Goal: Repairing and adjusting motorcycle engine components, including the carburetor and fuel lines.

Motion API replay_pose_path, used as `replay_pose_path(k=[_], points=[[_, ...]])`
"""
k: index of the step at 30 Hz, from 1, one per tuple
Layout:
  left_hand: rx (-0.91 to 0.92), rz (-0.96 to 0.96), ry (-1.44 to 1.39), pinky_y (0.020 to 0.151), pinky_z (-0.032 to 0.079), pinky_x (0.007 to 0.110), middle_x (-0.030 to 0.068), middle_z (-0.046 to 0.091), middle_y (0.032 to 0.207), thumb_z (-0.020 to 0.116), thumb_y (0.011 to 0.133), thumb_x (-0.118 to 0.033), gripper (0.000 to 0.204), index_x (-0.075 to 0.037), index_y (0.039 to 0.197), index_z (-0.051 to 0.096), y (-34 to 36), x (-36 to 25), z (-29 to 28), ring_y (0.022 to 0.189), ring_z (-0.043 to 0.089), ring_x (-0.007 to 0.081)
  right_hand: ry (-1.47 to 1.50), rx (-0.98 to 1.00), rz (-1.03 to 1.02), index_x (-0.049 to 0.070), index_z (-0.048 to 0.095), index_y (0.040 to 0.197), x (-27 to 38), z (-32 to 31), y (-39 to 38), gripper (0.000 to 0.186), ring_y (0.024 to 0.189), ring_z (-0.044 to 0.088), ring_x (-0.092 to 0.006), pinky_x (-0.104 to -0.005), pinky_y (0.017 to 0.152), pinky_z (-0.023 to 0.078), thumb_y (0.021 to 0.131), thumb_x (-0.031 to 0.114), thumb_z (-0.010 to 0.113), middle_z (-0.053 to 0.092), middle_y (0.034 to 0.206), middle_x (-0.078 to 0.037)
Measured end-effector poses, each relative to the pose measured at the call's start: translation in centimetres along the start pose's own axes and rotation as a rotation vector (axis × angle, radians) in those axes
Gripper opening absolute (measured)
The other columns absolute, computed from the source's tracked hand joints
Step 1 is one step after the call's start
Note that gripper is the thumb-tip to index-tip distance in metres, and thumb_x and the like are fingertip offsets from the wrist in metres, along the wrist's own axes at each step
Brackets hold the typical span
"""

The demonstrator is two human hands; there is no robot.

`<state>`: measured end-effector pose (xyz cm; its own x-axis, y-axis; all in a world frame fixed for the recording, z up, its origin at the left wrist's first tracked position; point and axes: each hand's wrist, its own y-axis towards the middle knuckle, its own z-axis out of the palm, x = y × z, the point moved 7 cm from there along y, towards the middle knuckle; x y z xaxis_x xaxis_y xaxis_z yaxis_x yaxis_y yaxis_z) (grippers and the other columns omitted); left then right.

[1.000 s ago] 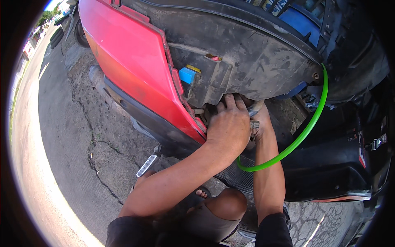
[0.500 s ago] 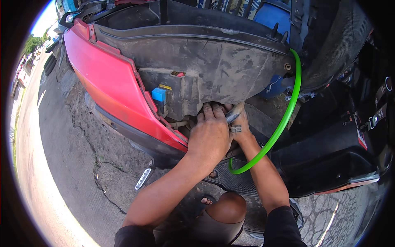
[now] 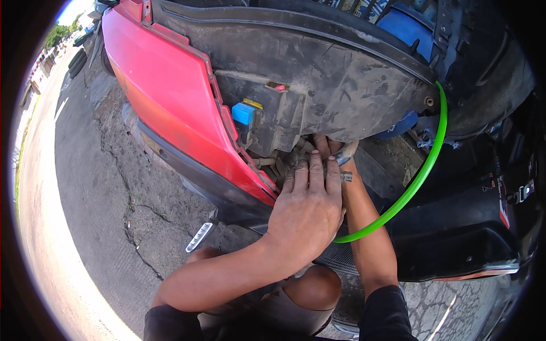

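Left hand (image 3: 307, 202): fingers extended; right hand (image 3: 322, 146): grip untellable; dark tube (image 3: 344, 154): axis slanting up-right, lower edge of black panel (image 3: 352, 99).

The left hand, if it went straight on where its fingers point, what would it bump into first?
The left hand would probably bump into the right hand first. Depth is hard to judge here, so it might instead pass over it and touch the dark plastic panel beyond.

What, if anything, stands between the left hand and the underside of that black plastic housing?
The right hand does, partly: its fingers show at the black housing's lower edge, just beyond the left hand. A greyish tube sits close on their right.
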<state>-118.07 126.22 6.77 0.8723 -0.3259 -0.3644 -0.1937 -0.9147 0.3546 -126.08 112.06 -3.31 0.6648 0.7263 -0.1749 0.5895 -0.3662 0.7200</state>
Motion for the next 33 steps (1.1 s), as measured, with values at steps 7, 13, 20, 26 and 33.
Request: replay_pose_path(k=[7,13,20,26,33], points=[[0.104,0.046,-0.074,0.109,0.049,0.047,0.0393,0.050,0.143,0.080,0.087,-0.032,0.077,0.016,0.139,0.051,-2.0,1.0,-1.5,0.126,0.057,0.0469,0.783,0.150,0.530,0.000,0.071,0.119,-1.1,-0.8,1.9,0.032,0.118,0.065,-0.0356,-0.0456,0.106,0.047,0.100,0.026,0.069,0.073,0.123,-0.017],[0.111,0.056,-0.077,0.110,0.048,0.047,0.0393,0.050,0.144,0.080,0.088,-0.031,0.074,0.016,0.137,0.053,-2.1,1.1,-1.5,0.128,0.056,0.0472,0.684,0.101,0.503,-0.002,0.073,0.111,-0.1,-1.1,3.4,0.031,0.107,0.070,-0.0292,-0.0419,0.097,0.054,0.088,0.017,0.078,0.075,0.114,-0.016],[0.133,0.036,-0.105,0.112,0.047,0.048,0.0391,0.051,0.144,0.080,0.087,-0.032,0.074,0.016,0.137,0.054,-2.0,1.4,-1.3,0.130,0.055,0.0485,0.586,-0.035,0.453,-0.001,0.073,0.105,0.4,-1.5,4.0,0.025,0.099,0.071,-0.0297,-0.0427,0.092,0.055,0.083,0.012,0.077,0.076,0.104,-0.015],[0.128,0.066,-0.118,0.110,0.049,0.048,0.0383,0.051,0.144,0.080,0.088,-0.032,0.073,0.016,0.137,0.054,-1.9,1.2,-1.9,0.129,0.056,0.0484,0.448,0.068,0.399,0.001,0.074,0.107,0.7,-2.6,3.7,0.026,0.102,0.070,-0.0351,-0.0468,0.095,0.053,0.089,0.020,0.074,0.075,0.107,-0.016],[0.036,0.205,-0.357,0.096,0.058,0.045,0.0290,0.064,0.133,0.081,0.086,-0.029,0.061,0.009,0.131,0.063,-4.4,2.5,-7.1,0.115,0.068,0.0401,0.489,0.160,0.447,0.007,0.072,0.115,-0.5,0.5,1.7,0.022,0.112,0.064,-0.0425,-0.0513,0.100,0.047,0.096,0.016,0.064,0.072,0.114,-0.018]])
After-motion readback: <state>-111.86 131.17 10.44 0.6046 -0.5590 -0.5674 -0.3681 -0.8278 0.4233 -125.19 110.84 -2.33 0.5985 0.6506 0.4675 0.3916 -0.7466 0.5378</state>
